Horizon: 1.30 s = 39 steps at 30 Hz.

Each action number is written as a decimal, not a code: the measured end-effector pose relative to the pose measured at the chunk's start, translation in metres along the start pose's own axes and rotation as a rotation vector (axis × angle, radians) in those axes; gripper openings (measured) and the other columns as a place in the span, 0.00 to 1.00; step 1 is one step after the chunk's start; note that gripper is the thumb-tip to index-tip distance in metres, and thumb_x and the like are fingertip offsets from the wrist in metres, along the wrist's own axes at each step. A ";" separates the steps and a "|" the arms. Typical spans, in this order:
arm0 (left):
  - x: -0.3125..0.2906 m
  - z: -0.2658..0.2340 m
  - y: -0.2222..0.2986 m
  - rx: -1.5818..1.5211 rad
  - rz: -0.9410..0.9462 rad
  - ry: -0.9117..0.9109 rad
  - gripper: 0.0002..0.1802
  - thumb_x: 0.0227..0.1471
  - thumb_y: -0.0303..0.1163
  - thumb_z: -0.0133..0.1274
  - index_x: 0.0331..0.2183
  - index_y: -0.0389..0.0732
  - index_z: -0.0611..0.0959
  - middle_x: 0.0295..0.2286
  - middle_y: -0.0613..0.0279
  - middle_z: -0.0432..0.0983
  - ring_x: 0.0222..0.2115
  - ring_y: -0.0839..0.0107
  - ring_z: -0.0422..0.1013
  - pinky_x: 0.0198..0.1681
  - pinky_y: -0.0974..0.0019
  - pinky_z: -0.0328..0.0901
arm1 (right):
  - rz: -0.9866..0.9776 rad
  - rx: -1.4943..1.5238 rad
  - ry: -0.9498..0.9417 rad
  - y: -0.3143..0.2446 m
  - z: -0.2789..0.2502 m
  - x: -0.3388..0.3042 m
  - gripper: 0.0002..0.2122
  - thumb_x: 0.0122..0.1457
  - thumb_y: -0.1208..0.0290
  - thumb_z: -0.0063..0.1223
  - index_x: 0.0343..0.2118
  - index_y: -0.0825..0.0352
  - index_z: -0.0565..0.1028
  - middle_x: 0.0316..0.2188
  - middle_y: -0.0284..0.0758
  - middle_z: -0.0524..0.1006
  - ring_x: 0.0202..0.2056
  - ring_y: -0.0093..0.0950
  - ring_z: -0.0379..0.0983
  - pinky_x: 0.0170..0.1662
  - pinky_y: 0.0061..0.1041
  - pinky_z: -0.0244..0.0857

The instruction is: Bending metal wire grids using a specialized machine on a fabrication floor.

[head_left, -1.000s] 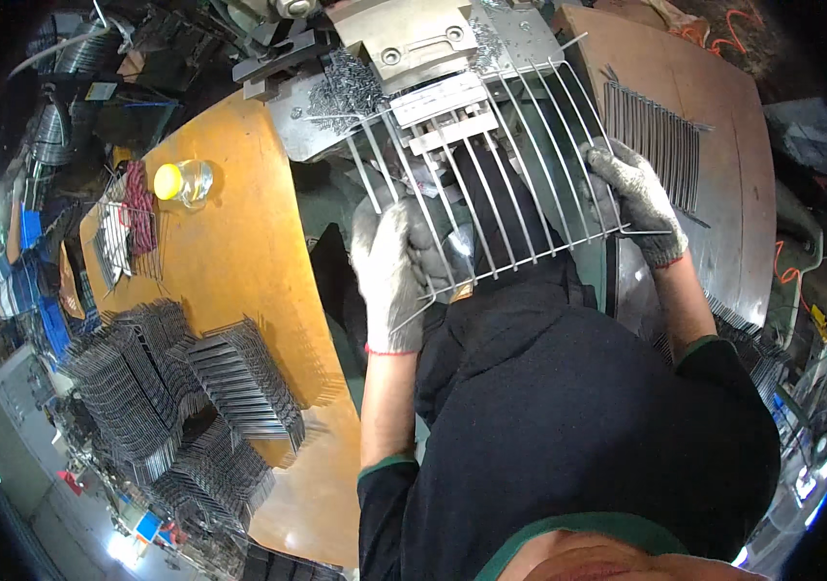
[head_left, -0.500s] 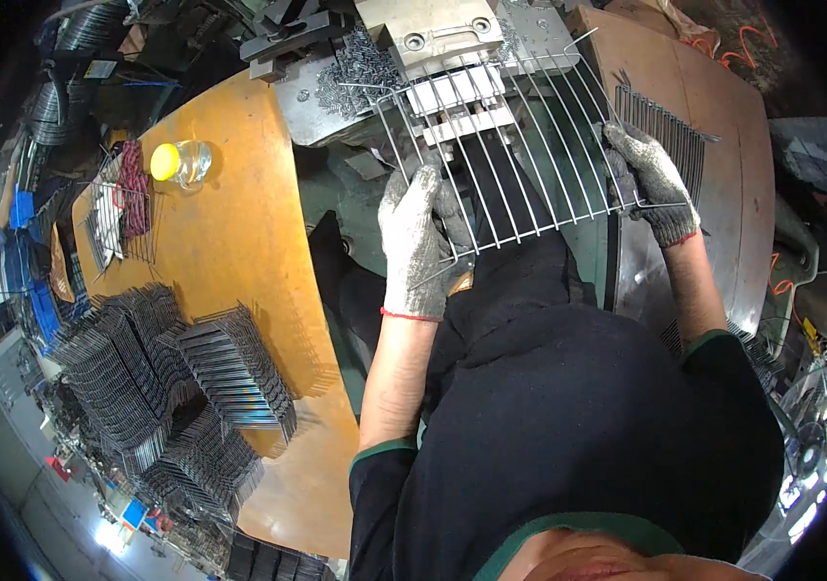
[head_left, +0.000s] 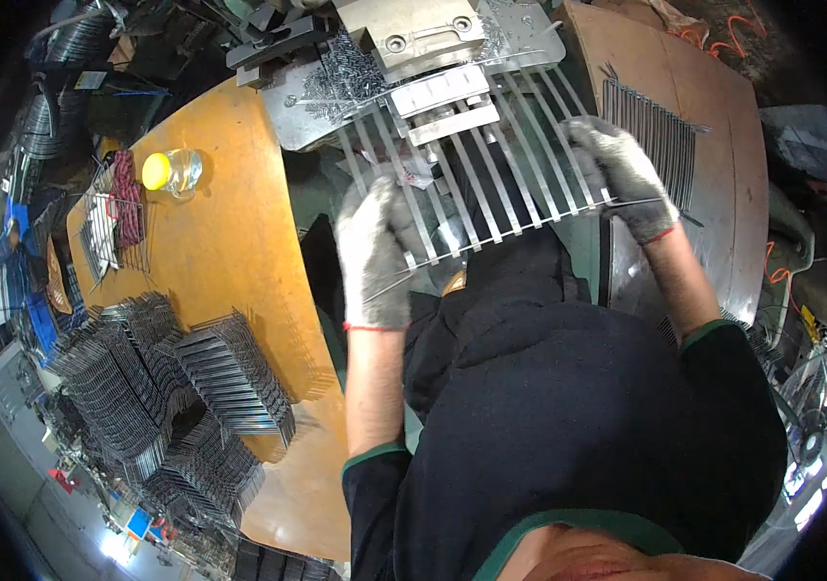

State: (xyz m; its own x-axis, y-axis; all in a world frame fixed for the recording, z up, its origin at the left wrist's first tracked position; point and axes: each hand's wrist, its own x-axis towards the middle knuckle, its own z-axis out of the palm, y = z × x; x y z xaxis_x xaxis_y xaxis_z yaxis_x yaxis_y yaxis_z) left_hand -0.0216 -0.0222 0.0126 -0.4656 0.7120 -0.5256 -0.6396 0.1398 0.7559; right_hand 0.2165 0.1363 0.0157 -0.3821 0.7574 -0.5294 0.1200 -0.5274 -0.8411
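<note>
A wire rack [head_left: 487,194] of parallel metal bars joined by a cross rod spans the space between my two gloved hands. My left hand [head_left: 375,247] is closed round its left side, thumb on top. On the right side my right hand [head_left: 624,174] grips the rack near the end of the cross rod. The far part of the rack passes at the steel press block [head_left: 426,39] with its pale lower plate [head_left: 440,90]; the bars are smeared by motion there. Both gloves are whitish knit with grey palms and red cuffs.
Stacks of bent wire racks [head_left: 113,378] stand on the yellow table [head_left: 239,223] at left, near a yellow-lidded clear jar [head_left: 171,172]. Straight wire parts [head_left: 651,140] lie on the right-hand table [head_left: 731,194]. Small metal bits [head_left: 346,77] are heaped beside the press.
Both hands have shifted left with the rack, my left hand farther. The rack has tilted, and its bars now look blurred and its far rod no longer shows clearly.
</note>
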 end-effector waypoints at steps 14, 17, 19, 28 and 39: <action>-0.033 -0.039 0.060 0.114 0.098 0.053 0.13 0.52 0.29 0.51 0.40 0.32 0.76 0.19 0.72 0.70 0.15 0.85 0.60 0.15 0.81 0.54 | 0.084 -0.489 -0.150 -0.017 0.027 -0.023 0.17 0.62 0.62 0.45 0.49 0.67 0.70 0.35 0.32 0.75 0.30 0.19 0.70 0.34 0.19 0.67; -0.058 -0.024 0.132 0.555 -0.039 -0.120 0.13 0.49 0.29 0.53 0.37 0.30 0.79 0.17 0.69 0.71 0.16 0.83 0.63 0.18 0.79 0.57 | -0.258 -0.311 -0.067 -0.035 -0.035 0.002 0.17 0.63 0.62 0.43 0.48 0.68 0.72 0.37 0.35 0.75 0.37 0.24 0.73 0.42 0.24 0.68; -0.050 -0.005 0.135 1.157 0.372 -0.484 0.11 0.49 0.33 0.54 0.31 0.35 0.83 0.19 0.64 0.75 0.20 0.74 0.71 0.26 0.72 0.65 | -0.404 -0.168 -0.138 -0.060 -0.043 0.008 0.15 0.61 0.63 0.44 0.48 0.62 0.73 0.37 0.32 0.77 0.39 0.24 0.73 0.45 0.22 0.67; -0.043 0.041 0.141 1.164 0.742 -0.571 0.17 0.50 0.39 0.52 0.38 0.37 0.80 0.30 0.55 0.77 0.31 0.64 0.75 0.37 0.64 0.69 | -0.937 -1.010 -0.781 -0.077 0.043 -0.037 0.12 0.53 0.63 0.55 0.38 0.63 0.74 0.25 0.40 0.75 0.27 0.39 0.72 0.30 0.31 0.67; 0.003 0.013 -0.007 0.111 0.061 -0.111 0.15 0.55 0.37 0.50 0.41 0.38 0.73 0.21 0.63 0.71 0.16 0.76 0.70 0.14 0.74 0.65 | 0.029 0.117 -0.062 0.005 -0.024 -0.006 0.10 0.61 0.68 0.47 0.40 0.68 0.75 0.25 0.24 0.74 0.21 0.10 0.67 0.22 0.09 0.61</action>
State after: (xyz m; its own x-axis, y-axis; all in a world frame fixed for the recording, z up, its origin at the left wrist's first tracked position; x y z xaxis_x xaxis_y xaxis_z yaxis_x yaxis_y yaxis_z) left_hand -0.0105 -0.0128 0.0107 -0.4271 0.7924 -0.4357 -0.5380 0.1646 0.8267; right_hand 0.2411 0.1378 0.0120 -0.4364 0.7180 -0.5423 0.0256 -0.5926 -0.8051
